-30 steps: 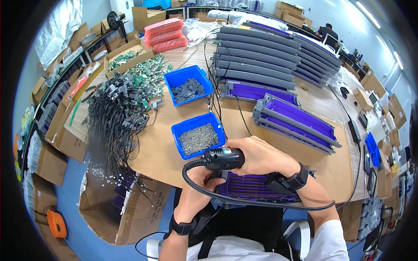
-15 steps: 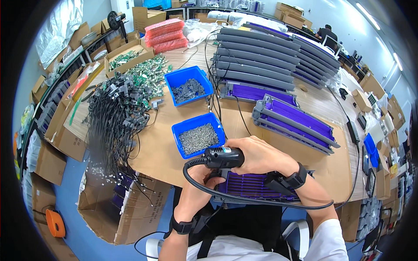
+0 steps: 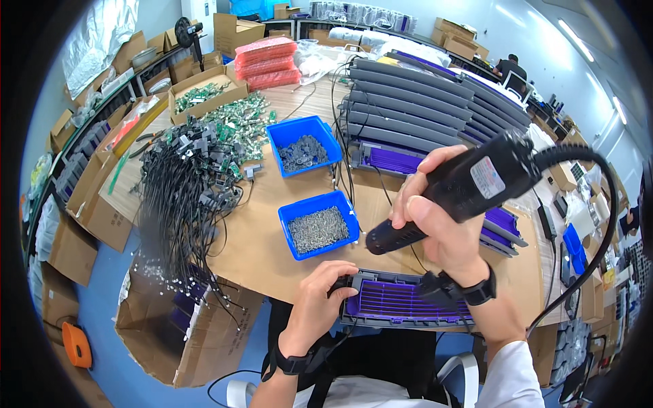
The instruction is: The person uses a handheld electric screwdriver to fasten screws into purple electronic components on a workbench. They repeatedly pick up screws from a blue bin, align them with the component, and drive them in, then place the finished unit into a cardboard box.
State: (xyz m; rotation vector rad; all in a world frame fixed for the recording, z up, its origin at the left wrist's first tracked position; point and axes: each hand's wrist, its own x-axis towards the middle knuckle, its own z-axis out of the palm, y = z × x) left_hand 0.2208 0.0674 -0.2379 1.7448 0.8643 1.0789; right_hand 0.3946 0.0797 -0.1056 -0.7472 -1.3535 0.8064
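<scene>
Purple grille panel [image 3: 401,302] overhangs the table edge, left hand [image 3: 320,299] gripping it; right hand [image 3: 435,217] clenches black screwdriver [image 3: 456,190] above.

Beneath the right hand [image 3: 442,224] gripping the black electric screwdriver [image 3: 456,194], the purple-and-grey grille panel [image 3: 401,302] is partly covered; its left end hides under left hand [image 3: 323,299] fingers.

Cardboard-covered table [image 3: 258,238] with two blue bins [image 3: 317,224], black cable bundles [image 3: 183,190], grey-purple grille panels [image 3: 422,102] (stacked).
</scene>
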